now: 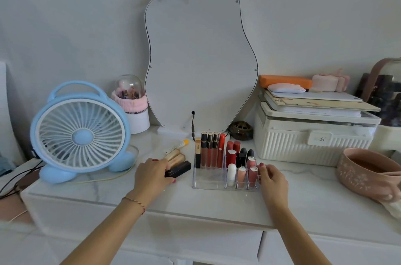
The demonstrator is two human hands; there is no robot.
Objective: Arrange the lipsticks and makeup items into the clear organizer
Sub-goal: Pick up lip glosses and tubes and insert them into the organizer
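Both hands sit low on the counter (217,206), either side of the clear organizer (208,180). Her left hand (153,175) curls over a dark lipstick (179,169) lying just left of the organizer, long axis slanting up toward it; two gold tubes (174,157) lie just behind. Her right hand (273,180), fingers bent, touches the organizer's right wall, steadying it I'd guess. Upright lipsticks fill the organizer's back and right cells; the left hand is nearer the loose ones.
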